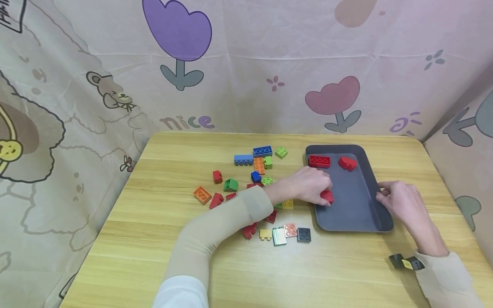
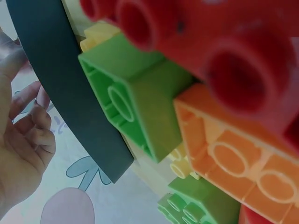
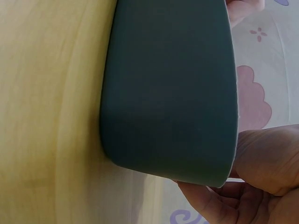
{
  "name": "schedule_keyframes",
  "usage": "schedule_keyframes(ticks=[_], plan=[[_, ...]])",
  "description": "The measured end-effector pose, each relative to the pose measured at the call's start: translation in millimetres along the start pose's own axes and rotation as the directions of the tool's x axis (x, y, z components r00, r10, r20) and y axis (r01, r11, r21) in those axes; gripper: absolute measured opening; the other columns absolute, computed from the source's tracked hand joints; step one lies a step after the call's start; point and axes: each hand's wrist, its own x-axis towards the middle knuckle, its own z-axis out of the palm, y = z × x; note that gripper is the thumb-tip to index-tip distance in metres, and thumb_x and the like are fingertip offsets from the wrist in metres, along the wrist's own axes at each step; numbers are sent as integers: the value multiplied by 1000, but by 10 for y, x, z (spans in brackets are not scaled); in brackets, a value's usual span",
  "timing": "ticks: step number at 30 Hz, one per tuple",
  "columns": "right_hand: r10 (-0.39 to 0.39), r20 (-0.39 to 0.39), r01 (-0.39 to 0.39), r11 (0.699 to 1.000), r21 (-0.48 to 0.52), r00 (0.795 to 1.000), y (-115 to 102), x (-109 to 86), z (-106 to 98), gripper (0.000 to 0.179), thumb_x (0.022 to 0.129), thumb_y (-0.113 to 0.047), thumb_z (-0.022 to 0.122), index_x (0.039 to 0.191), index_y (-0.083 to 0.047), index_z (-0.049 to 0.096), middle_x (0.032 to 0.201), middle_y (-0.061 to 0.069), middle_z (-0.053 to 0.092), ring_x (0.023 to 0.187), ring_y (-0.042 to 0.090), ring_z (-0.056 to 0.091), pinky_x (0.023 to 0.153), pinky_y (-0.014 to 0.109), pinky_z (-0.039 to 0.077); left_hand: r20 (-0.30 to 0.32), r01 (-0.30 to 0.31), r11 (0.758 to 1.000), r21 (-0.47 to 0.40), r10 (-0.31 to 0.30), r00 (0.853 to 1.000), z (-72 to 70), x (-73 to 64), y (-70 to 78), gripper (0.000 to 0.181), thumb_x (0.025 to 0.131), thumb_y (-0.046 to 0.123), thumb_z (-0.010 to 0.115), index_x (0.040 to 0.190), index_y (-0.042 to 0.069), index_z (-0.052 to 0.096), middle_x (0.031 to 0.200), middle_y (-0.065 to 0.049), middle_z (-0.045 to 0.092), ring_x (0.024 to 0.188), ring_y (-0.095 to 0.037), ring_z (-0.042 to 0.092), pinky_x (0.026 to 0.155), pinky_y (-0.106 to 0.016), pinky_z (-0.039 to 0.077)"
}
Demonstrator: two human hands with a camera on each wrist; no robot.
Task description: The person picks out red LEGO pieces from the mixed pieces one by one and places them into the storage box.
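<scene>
In the head view, my left hand (image 1: 311,185) reaches over the left wall of a dark grey tray (image 1: 351,203). Its fingers hold a red toy brick (image 1: 327,197) just inside that wall. At the tray's right side, my right hand (image 1: 403,200) pinches the rim between thumb and fingers; the right wrist view shows this grip on the tray wall (image 3: 173,93) from outside. Two more red pieces lie in the tray's far part: a long red brick (image 1: 319,161) and a curved red brick (image 1: 348,163). My left forearm covers some of the loose bricks.
Left of the tray, many loose bricks are spread on the wooden table (image 1: 146,239), among them a blue brick (image 1: 244,160), a green brick (image 1: 230,185), an orange brick (image 1: 202,195) and a black brick (image 1: 304,235). A patterned cloth (image 1: 246,85) hangs behind the table.
</scene>
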Motion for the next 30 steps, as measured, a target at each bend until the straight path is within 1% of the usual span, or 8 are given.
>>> schedule_keyframes(ticks=[2, 6, 12, 17, 20, 27, 30], plan=[[3, 2, -3, 1000, 0, 1000, -1, -1, -1, 34, 84, -3, 71, 112, 15, 71, 84, 25, 77, 60, 24, 64, 53, 35, 40, -3, -3, 1000, 2, 3, 1000, 1, 6, 3, 36, 94, 60, 72, 86, 25, 68, 87, 10, 61, 75, -6, 56, 62, -19, 36], [12, 16, -12, 1000, -2, 1000, -7, -4, -5, 34, 85, -3, 71, 114, 16, 71, 86, 25, 77, 59, 21, 62, 53, 34, 39, 4, -2, 1000, -1, 2, 1000, 12, 22, 11, 35, 94, 59, 72, 86, 26, 68, 88, 10, 61, 76, -6, 57, 63, -20, 38], [16, 22, -15, 1000, -5, 1000, -9, -2, -12, 35, 85, -4, 71, 115, 16, 70, 86, 25, 77, 60, 22, 63, 53, 34, 39, 12, 1, 1000, 21, -1, 1000, 24, 25, 22, 35, 93, 60, 73, 89, 26, 70, 89, 10, 62, 77, -6, 57, 64, -20, 39], [14, 20, -14, 1000, -3, 1000, -7, -11, -6, 35, 85, -3, 71, 114, 16, 70, 87, 26, 77, 59, 19, 60, 53, 34, 38, 24, 4, 1000, 31, -5, 1000, 25, 27, 32, 34, 93, 60, 73, 93, 26, 72, 89, 10, 62, 78, -6, 57, 64, -20, 39], [13, 14, -13, 1000, -3, 1000, -10, -13, -4, 35, 85, -3, 71, 114, 16, 71, 87, 26, 77, 60, 22, 62, 53, 36, 40, 23, 4, 999, 36, -5, 1000, 33, 33, 34, 34, 93, 60, 73, 93, 26, 72, 90, 10, 63, 78, -6, 57, 64, -20, 39], [20, 16, -20, 1000, -4, 1000, -17, -12, -10, 35, 84, -3, 71, 114, 16, 70, 88, 27, 77, 66, 34, 68, 55, 40, 44, 23, 5, 999, 40, -6, 1000, 42, 44, 36, 34, 92, 60, 75, 92, 27, 72, 90, 11, 64, 78, -6, 57, 65, -21, 40], [19, 17, -18, 1000, -6, 1000, -17, -11, -11, 35, 84, -3, 71, 114, 16, 70, 87, 26, 77, 66, 35, 69, 55, 40, 44, 25, 3, 999, 34, -4, 1000, 38, 46, 37, 34, 91, 60, 76, 91, 26, 72, 89, 11, 64, 78, -5, 57, 65, -20, 40]])
